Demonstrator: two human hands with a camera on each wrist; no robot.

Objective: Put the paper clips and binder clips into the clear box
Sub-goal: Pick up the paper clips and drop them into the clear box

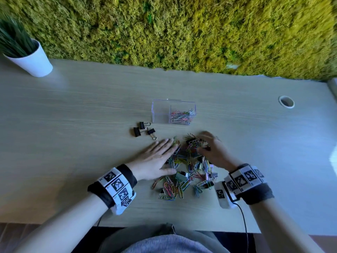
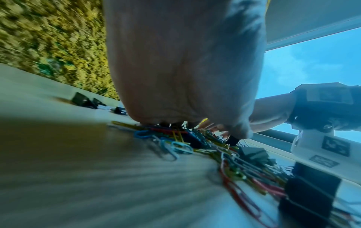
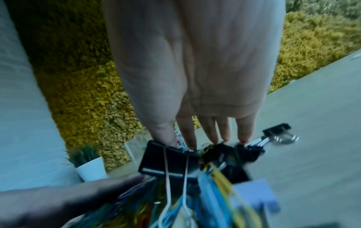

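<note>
We have both grips spread flat-fingered, clutching nothing, on the loose heap of coloured wire paper clips and black binder clips [image 1: 189, 165] on the pale wood counter [image 1: 73, 125], left hand [image 1: 156, 160] flanking it, right hand [image 1: 212, 149] nearer the clear plastic box [image 1: 160, 110] straight beyond

Office, desk [image 1: 91, 106] grommet [image 1: 286, 101], moss wall [image 1: 182, 33]

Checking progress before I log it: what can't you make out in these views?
- Clips under the left hand: covered in head view.
- Right hand grip on the pile: blurred in every view.
- Count inside the clear box: too small.
- Left wrist view: the palm hides the fingers.
</note>
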